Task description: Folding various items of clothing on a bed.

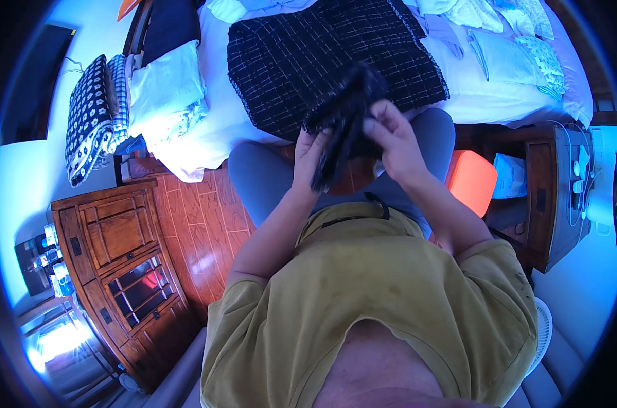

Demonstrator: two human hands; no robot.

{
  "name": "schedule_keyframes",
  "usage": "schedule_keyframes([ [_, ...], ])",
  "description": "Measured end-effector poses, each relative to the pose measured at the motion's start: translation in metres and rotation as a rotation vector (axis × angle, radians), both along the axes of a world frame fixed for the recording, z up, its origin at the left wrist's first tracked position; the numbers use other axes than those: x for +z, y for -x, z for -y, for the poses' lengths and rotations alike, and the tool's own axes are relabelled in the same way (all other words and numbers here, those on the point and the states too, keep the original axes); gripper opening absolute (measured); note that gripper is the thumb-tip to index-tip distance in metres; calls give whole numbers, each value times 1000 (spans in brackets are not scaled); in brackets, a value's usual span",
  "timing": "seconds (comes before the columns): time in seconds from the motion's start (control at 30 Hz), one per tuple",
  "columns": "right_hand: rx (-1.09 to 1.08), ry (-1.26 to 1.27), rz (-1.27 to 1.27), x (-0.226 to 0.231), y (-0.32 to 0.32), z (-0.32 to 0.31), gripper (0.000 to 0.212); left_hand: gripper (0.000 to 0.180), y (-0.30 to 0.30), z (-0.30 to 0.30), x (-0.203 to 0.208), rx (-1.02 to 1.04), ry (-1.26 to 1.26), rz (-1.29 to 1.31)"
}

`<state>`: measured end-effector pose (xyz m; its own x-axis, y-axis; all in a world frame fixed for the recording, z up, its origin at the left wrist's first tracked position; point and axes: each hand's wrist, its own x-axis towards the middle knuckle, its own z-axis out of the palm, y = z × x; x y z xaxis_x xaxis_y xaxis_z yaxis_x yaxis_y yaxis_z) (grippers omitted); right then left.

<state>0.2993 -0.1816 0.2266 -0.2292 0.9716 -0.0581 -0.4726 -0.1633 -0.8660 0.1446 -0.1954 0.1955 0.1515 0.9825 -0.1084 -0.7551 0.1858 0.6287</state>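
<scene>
A black tweed-like garment (271, 64) with thin pale checked lines and frayed edges lies spread on the bed's near side. A bunched black piece of cloth (342, 132) is held up in front of it, above my lap and blurred by motion. Whether this piece belongs to the spread garment, I cannot tell. My left hand (310, 156) pinches its left side, fingers closed. On its right, my right hand (395, 141) grips the cloth between thumb and bent fingers.
Folded light clothes (166, 81) and a black-and-white patterned textile (87, 122) are at the left. More light garments (509, 58) lie on the bed's right. An orange stool (471, 182) stands beside a wooden nightstand (546, 197). At lower left is a wooden cabinet (118, 231).
</scene>
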Motion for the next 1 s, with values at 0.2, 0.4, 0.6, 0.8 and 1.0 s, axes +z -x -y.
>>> schedule_keyframes([
  [0.2, -306, -37, -11, -1, 5, -24, 12, 31, 5, -9, 12, 187, -99, -365],
  [0.4, -390, -12, -21, -9, 10, -30, 13, 36, 4, -5, 13, 106, -105, -342],
  [0.6, -407, 35, -94, -4, 10, -30, 10, 32, -4, -2, 13, 170, -352, -701],
  [0.8, -333, -407, 425, 3, -19, -33, 25, 22, 9, -6, 2, 142, -309, -919],
  [1.0, 101, -1249, 1438, 72, -25, -32, 61, 16, 7, -14, 13, 140, -853, -1250],
])
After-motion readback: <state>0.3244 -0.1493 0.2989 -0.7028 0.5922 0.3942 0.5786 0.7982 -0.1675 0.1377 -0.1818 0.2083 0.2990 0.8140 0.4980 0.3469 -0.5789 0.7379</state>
